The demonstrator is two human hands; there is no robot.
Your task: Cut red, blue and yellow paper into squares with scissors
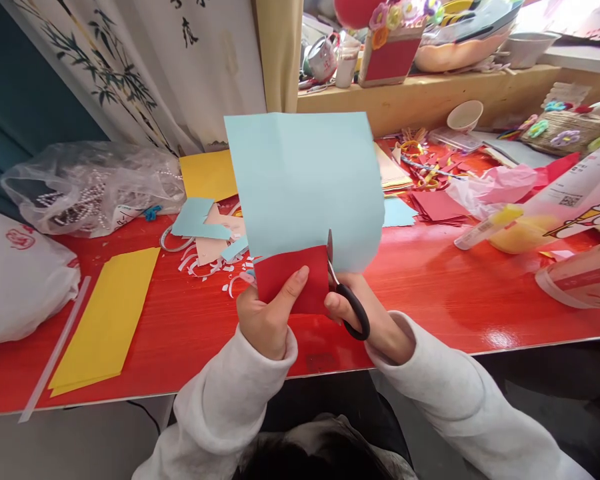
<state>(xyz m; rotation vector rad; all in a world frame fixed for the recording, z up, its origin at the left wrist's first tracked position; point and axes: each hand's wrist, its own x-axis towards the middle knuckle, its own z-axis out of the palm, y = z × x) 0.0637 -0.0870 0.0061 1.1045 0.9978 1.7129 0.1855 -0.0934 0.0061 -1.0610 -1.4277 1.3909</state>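
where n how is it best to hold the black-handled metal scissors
Probably grip the scissors by the black oval handle loop, coming from the near right side: the loop faces the wearer, while the metal blade points away, beside the red paper rectangle. The right hand holds that end.

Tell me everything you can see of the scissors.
The scissors have a black, plastic-looking handle and metal-looking blade; one loop shows clearly. The right hand holds them, thumb at the loop. They tilt slightly, tip toward the picture's top, at the right edge of the red paper, the blade showing against the light blue sheet. Whether the blades are open cannot be told.
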